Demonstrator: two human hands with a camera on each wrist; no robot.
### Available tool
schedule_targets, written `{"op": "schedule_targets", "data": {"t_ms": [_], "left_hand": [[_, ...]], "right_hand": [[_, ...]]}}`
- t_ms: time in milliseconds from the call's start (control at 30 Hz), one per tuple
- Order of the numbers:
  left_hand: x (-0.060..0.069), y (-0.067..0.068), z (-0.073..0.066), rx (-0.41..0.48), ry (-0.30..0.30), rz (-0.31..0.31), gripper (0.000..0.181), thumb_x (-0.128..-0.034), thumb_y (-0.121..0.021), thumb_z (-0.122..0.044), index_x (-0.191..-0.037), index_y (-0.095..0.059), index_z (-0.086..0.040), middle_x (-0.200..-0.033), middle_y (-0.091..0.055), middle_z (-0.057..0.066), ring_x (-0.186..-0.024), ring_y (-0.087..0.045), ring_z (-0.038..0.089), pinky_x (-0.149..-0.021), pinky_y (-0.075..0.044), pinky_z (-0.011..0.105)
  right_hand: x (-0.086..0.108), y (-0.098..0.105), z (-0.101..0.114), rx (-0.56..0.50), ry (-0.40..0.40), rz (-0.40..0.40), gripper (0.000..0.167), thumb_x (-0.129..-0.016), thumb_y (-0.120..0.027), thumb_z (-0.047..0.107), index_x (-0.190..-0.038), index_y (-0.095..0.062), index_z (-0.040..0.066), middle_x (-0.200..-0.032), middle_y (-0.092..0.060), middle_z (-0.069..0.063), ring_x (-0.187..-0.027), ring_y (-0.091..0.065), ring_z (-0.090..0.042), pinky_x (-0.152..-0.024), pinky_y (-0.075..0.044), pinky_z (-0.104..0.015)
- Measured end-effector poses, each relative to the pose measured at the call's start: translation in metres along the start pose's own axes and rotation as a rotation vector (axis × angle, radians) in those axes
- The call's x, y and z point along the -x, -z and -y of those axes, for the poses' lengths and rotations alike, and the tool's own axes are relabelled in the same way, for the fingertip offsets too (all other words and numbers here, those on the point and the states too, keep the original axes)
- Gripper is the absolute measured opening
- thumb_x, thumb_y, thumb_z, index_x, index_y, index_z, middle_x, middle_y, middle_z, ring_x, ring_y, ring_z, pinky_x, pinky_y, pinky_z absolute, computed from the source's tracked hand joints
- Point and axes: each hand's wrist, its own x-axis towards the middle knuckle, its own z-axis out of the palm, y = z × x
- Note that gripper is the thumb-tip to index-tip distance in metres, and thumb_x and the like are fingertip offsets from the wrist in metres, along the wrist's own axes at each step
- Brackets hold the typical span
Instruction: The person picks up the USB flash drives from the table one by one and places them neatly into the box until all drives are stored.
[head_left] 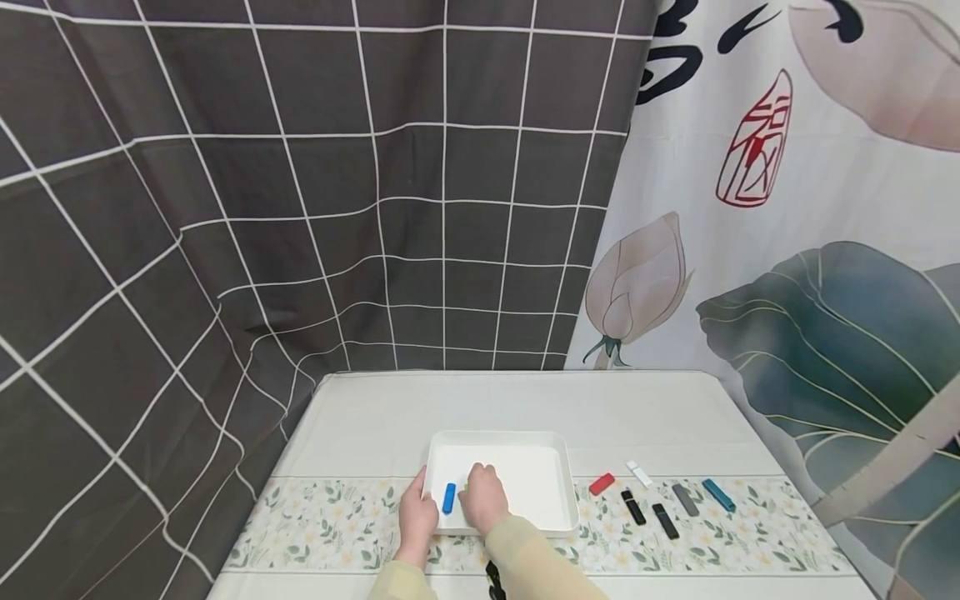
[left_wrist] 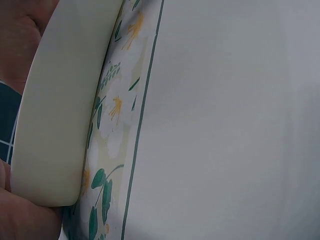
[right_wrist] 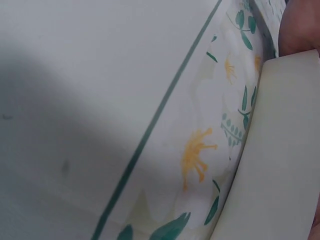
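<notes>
Head view: my left fingers grip the white tray, likely to steady it, while my right fingers curl inside beside a blue stick, their hold unclear.

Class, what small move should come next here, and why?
Perhaps set the yellow-green piece, barely visible at the right hand, beside the blue USB stick: that hand reaches into the white tray, whose edge the left hand grips.

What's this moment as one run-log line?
left hand: grips white rectangular tray at left side | right hand: inside tray, hold unclear | in tray: small blue oblong stick | right of tray: six small assorted-colour sticks
</notes>
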Motion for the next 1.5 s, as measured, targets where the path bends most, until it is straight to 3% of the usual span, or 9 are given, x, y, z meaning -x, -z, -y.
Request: {"op": "schedule_targets", "data": {"t_ms": [233, 667, 1500], "left_hand": [[-0.001, -0.001, 0.001, 0.002, -0.007, -0.005, 0.053, -0.0973, -0.04, 0.008, -0.151, -0.044, 0.006, -0.155, -0.046, 0.028, -0.146, -0.04, 0.049, -0.122, -0.038, 0.058], [-0.003, -0.001, 0.003, -0.004, -0.004, -0.004, 0.054, -0.0966, -0.04, 0.009, -0.151, -0.044, 0.006, -0.155, -0.046, 0.028, -0.146, -0.04, 0.05, -0.122, -0.038, 0.06], [-0.003, -0.001, 0.001, 0.004, 0.019, 0.0, 0.053, -0.0988, -0.043, 0.006, -0.151, -0.044, 0.004, -0.156, -0.046, 0.026, -0.147, -0.04, 0.048, -0.123, -0.038, 0.058]], "right_hand": [[0.0, -0.003, 0.001, -0.022, 0.014, -0.015, 0.039, -0.086, -0.08, 0.013, -0.11, -0.063, -0.013, -0.103, -0.065, -0.026, -0.093, -0.07, -0.037, -0.088, -0.065, -0.049], [0.005, 0.0, 0.009, -0.087, -0.009, 0.004, 0.016, -0.092, -0.067, 0.003, -0.105, -0.065, -0.007, -0.096, -0.063, -0.018, -0.089, -0.068, -0.031, -0.085, -0.065, -0.047], [0.004, 0.002, 0.01, -0.115, 0.005, 0.028, 0.012, -0.09, -0.071, 0.002, -0.099, -0.065, -0.003, -0.087, -0.058, -0.009, -0.077, -0.056, -0.018, -0.076, -0.063, -0.04]]}}
